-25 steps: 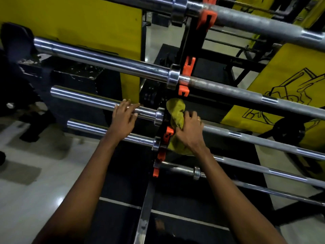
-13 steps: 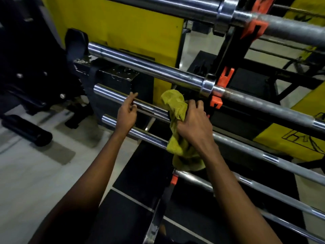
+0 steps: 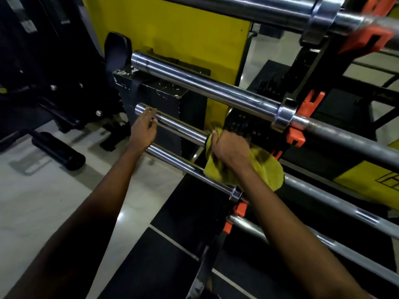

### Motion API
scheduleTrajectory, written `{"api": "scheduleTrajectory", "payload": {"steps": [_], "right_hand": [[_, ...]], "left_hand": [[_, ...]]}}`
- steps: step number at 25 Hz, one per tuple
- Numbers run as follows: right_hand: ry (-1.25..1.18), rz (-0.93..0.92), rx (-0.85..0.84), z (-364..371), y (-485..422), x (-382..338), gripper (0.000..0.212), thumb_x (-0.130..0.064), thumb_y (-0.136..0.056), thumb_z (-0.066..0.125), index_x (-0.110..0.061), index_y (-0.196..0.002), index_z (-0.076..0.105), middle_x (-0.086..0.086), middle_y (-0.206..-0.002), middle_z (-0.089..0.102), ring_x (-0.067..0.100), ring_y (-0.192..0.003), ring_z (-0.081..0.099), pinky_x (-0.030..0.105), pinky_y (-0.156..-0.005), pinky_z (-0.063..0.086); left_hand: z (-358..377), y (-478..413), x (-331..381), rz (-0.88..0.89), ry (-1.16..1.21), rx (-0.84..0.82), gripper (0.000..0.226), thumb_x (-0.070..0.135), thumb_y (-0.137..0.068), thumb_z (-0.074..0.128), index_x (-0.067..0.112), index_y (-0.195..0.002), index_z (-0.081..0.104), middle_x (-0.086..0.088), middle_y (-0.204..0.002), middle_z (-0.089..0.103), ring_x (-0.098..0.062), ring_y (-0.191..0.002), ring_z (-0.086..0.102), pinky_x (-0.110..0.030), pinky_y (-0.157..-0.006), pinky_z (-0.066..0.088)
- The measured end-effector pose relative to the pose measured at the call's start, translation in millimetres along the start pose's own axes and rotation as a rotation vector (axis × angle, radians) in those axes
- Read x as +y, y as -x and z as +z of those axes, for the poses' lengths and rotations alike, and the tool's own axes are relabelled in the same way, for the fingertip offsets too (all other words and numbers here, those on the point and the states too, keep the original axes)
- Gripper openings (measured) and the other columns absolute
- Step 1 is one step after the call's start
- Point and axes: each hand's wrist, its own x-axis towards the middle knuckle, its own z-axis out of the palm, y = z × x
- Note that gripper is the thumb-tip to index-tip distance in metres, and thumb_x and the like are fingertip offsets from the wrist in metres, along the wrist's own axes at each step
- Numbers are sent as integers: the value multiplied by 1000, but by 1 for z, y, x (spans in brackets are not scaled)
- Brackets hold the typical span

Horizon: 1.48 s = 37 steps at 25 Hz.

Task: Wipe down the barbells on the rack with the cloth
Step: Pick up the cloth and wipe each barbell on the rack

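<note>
Several chrome barbells lie across a black rack (image 3: 302,67) on orange hooks (image 3: 311,102). My right hand (image 3: 230,145) grips a yellow cloth (image 3: 269,169) bunched round the sleeve of the third barbell (image 3: 179,127), near its inner end. Cloth hangs down over the barbell below (image 3: 172,161). My left hand (image 3: 143,128) rests on the outer end of the same sleeve, fingers curled over its top. The large barbell above (image 3: 205,89) runs over both hands.
A yellow panel (image 3: 172,29) stands behind the rack. Black gym machinery (image 3: 43,61) and a black roller pad (image 3: 58,152) sit on the pale floor at the left. Black rubber flooring (image 3: 172,234) lies below the rack. More bars run to the right.
My right hand slid the cloth left, from the rack's upright onto the sleeve, and now wraps it. My left hand shifted outward to the sleeve's tip. The view swung left and closer.
</note>
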Motion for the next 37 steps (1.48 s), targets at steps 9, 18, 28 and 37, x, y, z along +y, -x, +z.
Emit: {"api": "scheduleTrajectory", "payload": {"steps": [9,18,28,37], "right_hand": [[214,-304,-83,13,19,33,80,-68,-93,42,-33,-156,10,6,-158,28,42,-122,52,56,-97,46],[-102,-194,-41,30,-45,-58,75,-76,-93,28,-16,-129,55,14,-115,68,38,-104,65,45,-85,50],[205,-305,28,37,-27,-25,80,-77,-85,48,-24,-142,29,14,-124,57,39,-100,63,48,-80,54],[97,-390,-18,45,-50,-59,84,-71,-87,50,-25,-151,22,14,-129,55,38,-105,63,46,-84,51]], "left_hand": [[5,-1,-14,87,-82,27,41,22,-99,46,17,-140,49,-11,-150,41,-27,-140,36,-55,-112,31],[-2,-1,-8,94,-144,99,37,22,-96,43,20,-130,60,-11,-137,54,-30,-126,51,-52,-105,38],[-24,-46,-40,-62,10,-51,42,31,-104,38,21,-145,44,-8,-146,47,-22,-134,42,-23,-106,30],[-30,-39,-59,-181,284,-49,40,39,-101,41,45,-141,43,2,-146,48,-12,-134,42,-30,-111,32]]}}
